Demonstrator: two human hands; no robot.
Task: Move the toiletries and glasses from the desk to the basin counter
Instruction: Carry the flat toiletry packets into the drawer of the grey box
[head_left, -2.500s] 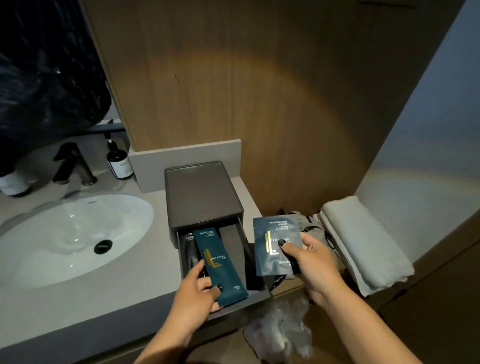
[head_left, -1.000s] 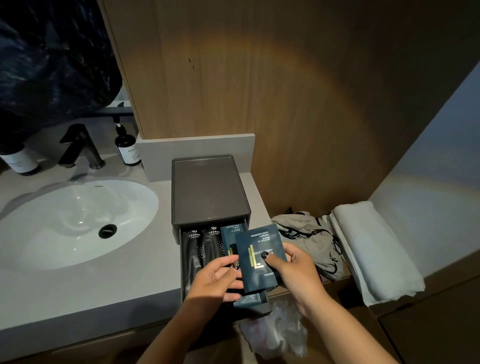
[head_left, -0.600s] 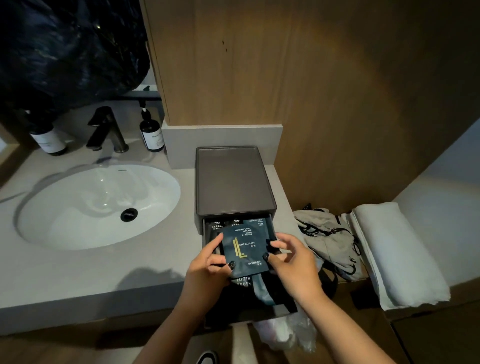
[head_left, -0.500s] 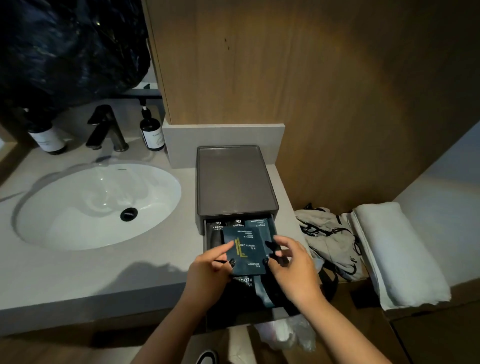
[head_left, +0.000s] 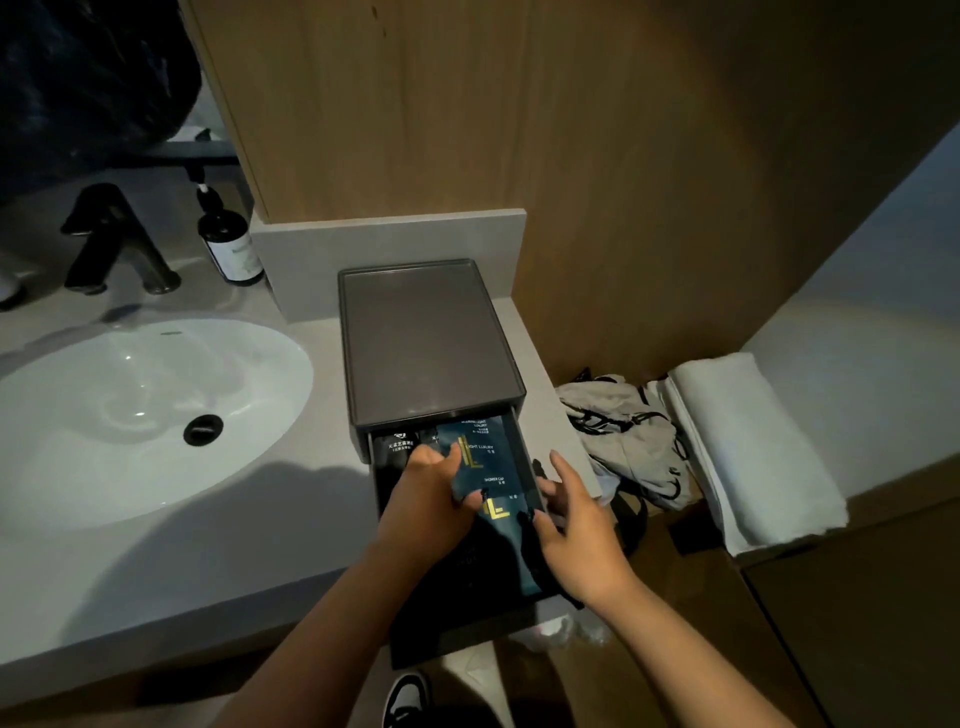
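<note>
Left hand (head_left: 423, 501) pinches shower-cap sachet (head_left: 485, 460) flat inside open drawer (head_left: 470, 631); right hand (head_left: 574, 525), fingers spread, holds nothing beside it.

surface: grey basin counter (head_left: 171, 561) | on it: grey drawer box (head_left: 426, 343) at R end, drawer out over front edge; dark pump bottle (head_left: 228, 244) at back by splashback; black tap (head_left: 119, 244) behind inset white basin (head_left: 104, 415) | R, lower ledge: folded white towel (head_left: 748, 447); crumpled cloth bag (head_left: 623, 436) just beside it
</note>
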